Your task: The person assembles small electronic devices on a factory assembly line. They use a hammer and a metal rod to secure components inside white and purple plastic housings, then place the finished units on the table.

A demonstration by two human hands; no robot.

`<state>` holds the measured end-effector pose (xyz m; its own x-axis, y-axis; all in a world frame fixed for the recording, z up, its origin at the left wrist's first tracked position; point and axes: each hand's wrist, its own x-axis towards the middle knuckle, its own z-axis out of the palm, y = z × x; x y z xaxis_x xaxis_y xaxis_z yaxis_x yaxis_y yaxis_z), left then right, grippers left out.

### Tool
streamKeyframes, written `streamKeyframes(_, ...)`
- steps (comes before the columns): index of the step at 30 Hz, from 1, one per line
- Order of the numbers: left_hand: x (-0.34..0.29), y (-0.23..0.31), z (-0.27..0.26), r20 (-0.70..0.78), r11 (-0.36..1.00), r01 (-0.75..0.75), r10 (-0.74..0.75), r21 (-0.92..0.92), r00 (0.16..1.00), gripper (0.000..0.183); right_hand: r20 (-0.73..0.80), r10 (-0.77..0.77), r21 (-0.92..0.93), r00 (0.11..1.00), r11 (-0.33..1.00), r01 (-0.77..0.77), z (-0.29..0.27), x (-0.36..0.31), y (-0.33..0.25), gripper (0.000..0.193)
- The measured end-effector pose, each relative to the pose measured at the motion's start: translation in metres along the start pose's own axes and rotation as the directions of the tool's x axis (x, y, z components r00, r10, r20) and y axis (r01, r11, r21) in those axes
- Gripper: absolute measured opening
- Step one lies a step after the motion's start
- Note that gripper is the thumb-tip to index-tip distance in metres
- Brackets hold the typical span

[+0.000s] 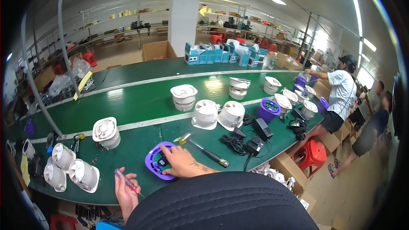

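Note:
My left hand (125, 194) is closed around a screwdriver (127, 182) with a reddish, see-through handle, just off the table's front edge. My right hand (184, 162) grips a purple plastic housing (150, 158) lying on the green table, fingers over its rim and thumb near the lower side. Inside the housing a dark round part and green board show; my fingers cover some of it. A hammer (204, 151) with a yellow head lies just beyond my right hand. White fan units (84, 174) stand at the left, with another white unit (106, 133) behind them.
A green conveyor belt (140, 102) runs behind the table, carrying white units (184, 97). Black power adapters (255, 145) and cables lie at the right, near another purple housing (269, 109). Blue boxes (213, 56) stand beyond. A co-worker (343, 87) stands at far right, near a red stool (312, 156).

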<state>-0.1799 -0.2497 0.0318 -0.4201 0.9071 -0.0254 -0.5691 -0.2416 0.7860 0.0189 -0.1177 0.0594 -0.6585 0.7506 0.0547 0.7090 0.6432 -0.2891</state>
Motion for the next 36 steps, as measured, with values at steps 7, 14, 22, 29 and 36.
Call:
streamKeyframes(7, 0.019, -0.009, -0.02, 0.172, 0.993, 0.054, -0.036, -0.103, 0.984, 0.039, -0.028, 0.047, 0.27, 0.999, 0.962, -0.037, 0.001, 0.014, -0.003, 0.085)
streamKeyframes(14, 0.037, -0.006, 0.014, 0.25, 0.993, 0.099, -0.08, -0.064, 0.965, 0.039, -0.116, 0.326, -0.666, 0.938, 0.675, -0.317, 0.011, 0.027, -0.059, 0.083)
streamKeyframes(22, 0.045, 0.014, 0.054, 0.15, 0.991, 0.128, -0.12, -0.047, 0.981, 0.034, 0.022, 0.03, 0.445, 0.999, 0.895, -0.037, -0.033, 0.04, 0.014, 0.058)
streamKeyframes(29, 0.068, -0.01, 0.072, 0.408, 0.972, -0.064, 0.155, -0.227, 0.9, 0.026, 0.194, 0.529, 0.954, 0.826, 0.094, -0.284, 0.003, 0.015, 0.112, 0.064)
streamKeyframes(36, 0.084, -0.036, 0.073, 0.504, 0.952, -0.273, 0.172, 0.135, 0.847, 0.021, -0.176, 0.505, 0.459, 0.845, 0.802, -0.383, -0.007, -0.071, 0.139, 0.051)
